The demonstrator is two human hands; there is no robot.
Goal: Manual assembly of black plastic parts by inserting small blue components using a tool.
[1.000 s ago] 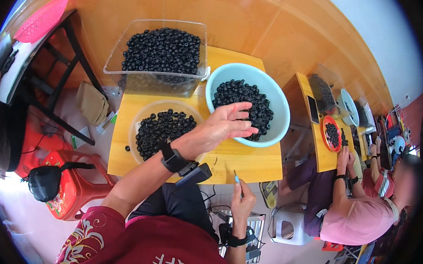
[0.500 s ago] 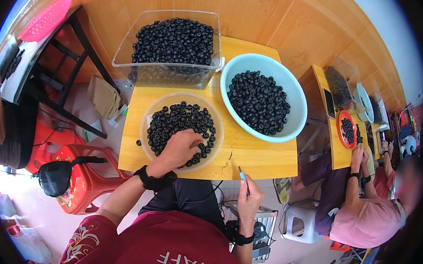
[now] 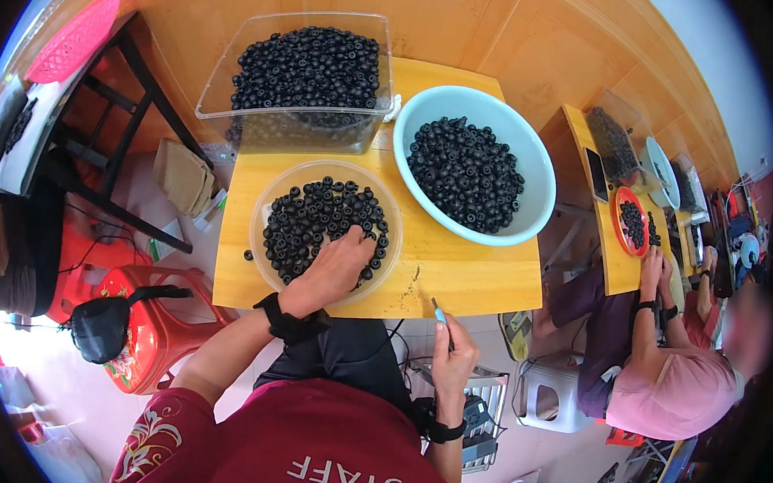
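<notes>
A round, shallow clear plastic bowl at the near left of the yellow wooden table holds many small black ring-shaped pieces. My left hand reaches into it, fingers curled down among the pieces at its right side. The fingertips are partly hidden, and whatever lies between them does not show. Just off the table's front edge, my right hand is closed around a slim tool with a light-blue handle and a narrow dark tip pointing up and away. One loose black ring lies left of the bowl.
Behind the bowl stands a clear rectangular bin heaped with black rings. A light-blue basin of them sits at the right. A red stool is at my left; a co-worker sits at another table on the right.
The whole view has shifted slightly. My left hand has moved a little farther into the rings toward the bowl's right side. My right hand keeps its grip on the tool, nearly unmoved.
</notes>
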